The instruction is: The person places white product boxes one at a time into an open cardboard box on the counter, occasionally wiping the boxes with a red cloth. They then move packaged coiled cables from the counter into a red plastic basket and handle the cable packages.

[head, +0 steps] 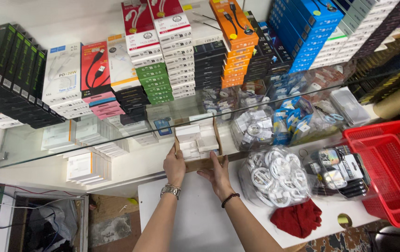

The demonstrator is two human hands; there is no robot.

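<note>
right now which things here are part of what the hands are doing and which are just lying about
In hand:
- open brown cardboard box of small white boxes
- left hand, on the box's left side
- right hand, at its front edge

Lying about:
- clear bag of coiled white cables
- crumpled dark red cloth
- red plastic baskets
- glass shelf with stacked cable packs
</note>
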